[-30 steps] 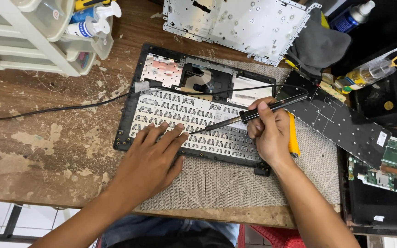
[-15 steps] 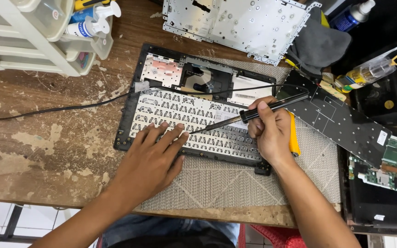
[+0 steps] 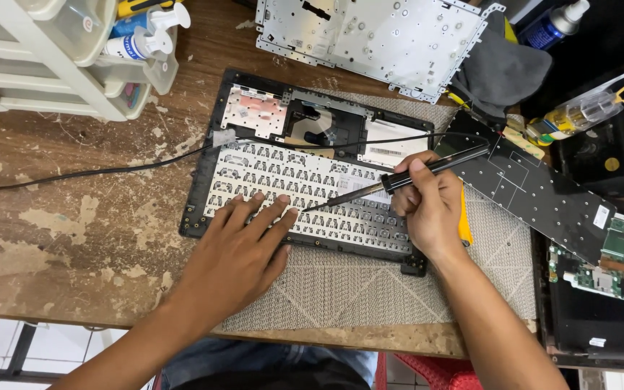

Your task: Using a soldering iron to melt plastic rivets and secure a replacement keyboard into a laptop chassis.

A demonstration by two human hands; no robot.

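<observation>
Right hand [image 3: 431, 209] grips soldering iron [image 3: 413, 175]; left hand [image 3: 236, 249] presses keyboard frame [image 3: 305, 188] flat.

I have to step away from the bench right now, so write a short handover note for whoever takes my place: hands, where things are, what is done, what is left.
Left hand: flat, palm down, on the lower edge of the laptop palmrest frame, fingertips on the white keyboard backing.
Right hand: grips the black soldering iron, tip down on the backing just beside the left fingertips; its cable trails left across the table.
Around: frame lies on a grey mat; metal backplate at the far edge; black keyboard to the right.
Done: backplate already off.
Left: the white backing is still seated in the frame.
</observation>
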